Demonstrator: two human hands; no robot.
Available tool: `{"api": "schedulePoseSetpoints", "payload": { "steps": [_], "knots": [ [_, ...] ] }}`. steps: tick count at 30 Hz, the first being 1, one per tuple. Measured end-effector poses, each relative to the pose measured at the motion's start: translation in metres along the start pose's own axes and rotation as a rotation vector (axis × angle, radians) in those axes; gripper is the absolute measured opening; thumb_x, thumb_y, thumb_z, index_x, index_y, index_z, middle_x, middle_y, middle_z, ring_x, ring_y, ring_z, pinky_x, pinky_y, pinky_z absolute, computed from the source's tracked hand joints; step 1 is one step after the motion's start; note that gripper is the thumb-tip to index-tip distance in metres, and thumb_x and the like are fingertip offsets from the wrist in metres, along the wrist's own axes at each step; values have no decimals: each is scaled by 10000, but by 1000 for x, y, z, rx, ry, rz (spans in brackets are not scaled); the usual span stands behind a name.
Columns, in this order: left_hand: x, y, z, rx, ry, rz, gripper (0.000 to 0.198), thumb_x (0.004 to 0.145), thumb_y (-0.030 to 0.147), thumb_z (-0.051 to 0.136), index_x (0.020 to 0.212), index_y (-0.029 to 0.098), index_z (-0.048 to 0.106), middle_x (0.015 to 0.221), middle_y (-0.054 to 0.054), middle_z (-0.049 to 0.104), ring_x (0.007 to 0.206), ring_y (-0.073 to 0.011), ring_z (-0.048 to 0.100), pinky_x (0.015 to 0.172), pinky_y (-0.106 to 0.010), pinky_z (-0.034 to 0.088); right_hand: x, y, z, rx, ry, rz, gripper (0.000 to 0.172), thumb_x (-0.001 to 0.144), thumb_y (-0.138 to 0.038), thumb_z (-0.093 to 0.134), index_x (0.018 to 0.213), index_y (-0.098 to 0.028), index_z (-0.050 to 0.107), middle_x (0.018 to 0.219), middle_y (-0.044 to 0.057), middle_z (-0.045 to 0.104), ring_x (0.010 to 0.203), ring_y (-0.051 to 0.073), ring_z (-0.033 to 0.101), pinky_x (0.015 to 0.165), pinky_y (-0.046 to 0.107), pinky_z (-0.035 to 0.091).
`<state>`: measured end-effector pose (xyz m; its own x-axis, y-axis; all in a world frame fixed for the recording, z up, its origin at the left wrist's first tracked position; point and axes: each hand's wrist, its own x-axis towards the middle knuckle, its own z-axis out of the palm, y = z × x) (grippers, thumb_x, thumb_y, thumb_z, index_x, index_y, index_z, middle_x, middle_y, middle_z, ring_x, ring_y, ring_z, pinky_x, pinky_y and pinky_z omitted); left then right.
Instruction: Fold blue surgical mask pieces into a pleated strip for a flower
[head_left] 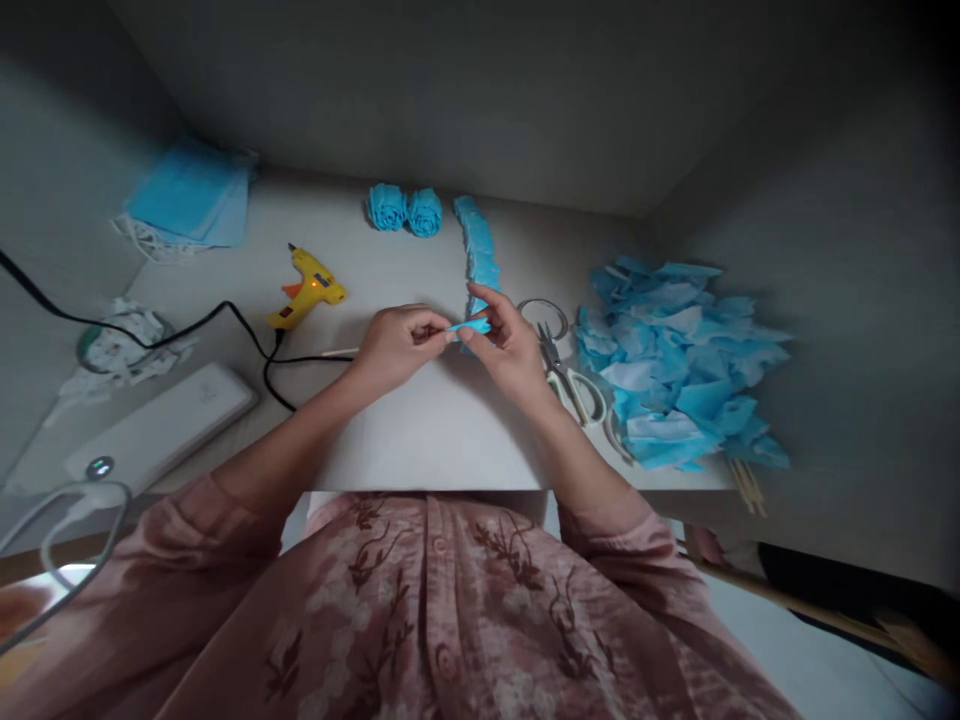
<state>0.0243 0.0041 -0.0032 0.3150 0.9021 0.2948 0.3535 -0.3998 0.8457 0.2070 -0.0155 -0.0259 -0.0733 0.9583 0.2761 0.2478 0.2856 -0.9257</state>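
Between my two hands, above the middle of the table, is a small folded blue piece of mask fabric (pixel 474 327). My left hand (pixel 401 345) pinches its left end between thumb and fingers. On its right end my right hand (pixel 510 345) closes with the thumb and fingers, the index finger raised. Just beyond the right hand runs a strip of overlapping blue folded pieces (pixel 478 240), its near end partly hidden by my fingers. Two blue fabric roses (pixel 406 210) sit side by side at the back. Scissors (pixel 566 378) with pale handles lie beside my right wrist.
A large heap of blue fabric pieces (pixel 682 360) covers the right side, with wooden sticks (pixel 747 487) below it. At left lie a yellow glue gun (pixel 309 288) with its black cord, stacked blue masks (pixel 191 195), a white power bank (pixel 165 420) and white scraps (pixel 127 340).
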Motion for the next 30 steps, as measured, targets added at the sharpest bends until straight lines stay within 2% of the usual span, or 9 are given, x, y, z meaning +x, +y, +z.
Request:
{"api": "schedulePoseSetpoints", "payload": {
  "steps": [4, 8, 10, 14, 18, 23, 26, 30],
  "knots": [
    [1, -4, -3, -74, -2, -78, 176, 795, 331, 678, 735, 174, 733, 624, 19, 629, 558, -94, 474, 530, -234, 336, 2, 0, -7, 66, -6, 29, 673, 865, -638, 663, 1437, -304, 547, 918, 19, 685, 799, 175, 639, 826, 367, 591],
    [2, -8, -7, -152, 10, -145, 215, 795, 378, 686, 761, 178, 756, 577, 31, 574, 525, -83, 420, 494, -228, 290, 5, -1, -13, 183, 55, 84, 682, 884, -693, 594, 1441, -303, 555, 1012, 40, 734, 869, 185, 694, 897, 393, 607],
    [2, -7, -8, -181, 11, -149, 222, 793, 386, 691, 789, 176, 763, 597, 20, 601, 537, -87, 447, 497, -225, 306, 6, -2, -13, 199, 69, 91, 669, 876, -700, 597, 1408, -295, 587, 1061, 49, 739, 907, 190, 700, 907, 398, 613],
    [3, -4, -8, -245, -4, -149, 256, 805, 328, 678, 985, 167, 761, 667, -8, 678, 570, -102, 542, 518, -219, 375, 4, -6, -11, 190, 33, 70, 576, 896, -659, 603, 1329, -280, 641, 1082, 56, 736, 971, 192, 703, 920, 391, 610],
    [3, -5, -6, -233, 2, -132, 244, 814, 284, 662, 1013, 165, 739, 681, -7, 686, 611, -110, 599, 542, -213, 416, 2, -9, -10, 201, 9, 64, 544, 882, -663, 617, 1260, -275, 676, 1075, 53, 730, 980, 190, 696, 919, 386, 597],
    [3, -9, -4, -221, -5, -127, 228, 846, 289, 631, 1006, 157, 726, 729, -12, 704, 629, -106, 614, 566, -213, 438, 3, -7, -10, 184, -22, 50, 577, 773, -610, 773, 1235, -274, 687, 1087, 54, 723, 992, 195, 676, 861, 343, 581],
    [4, -11, -4, -202, 2, -111, 212, 875, 288, 604, 988, 158, 727, 769, -23, 721, 645, -112, 615, 589, -226, 446, 3, -4, -9, 152, -25, 58, 475, 794, -562, 771, 1159, -264, 716, 1020, 35, 724, 894, 168, 663, 796, 311, 558],
    [3, -8, -4, -19, 73, 34, 184, 900, 273, 591, 927, 181, 749, 875, -40, 735, 764, -136, 633, 685, -251, 468, 3, -1, -9, 138, -3, 56, 358, 825, -516, 754, 1057, -244, 742, 899, 4, 710, 774, 129, 628, 740, 279, 514]
  ]
}}
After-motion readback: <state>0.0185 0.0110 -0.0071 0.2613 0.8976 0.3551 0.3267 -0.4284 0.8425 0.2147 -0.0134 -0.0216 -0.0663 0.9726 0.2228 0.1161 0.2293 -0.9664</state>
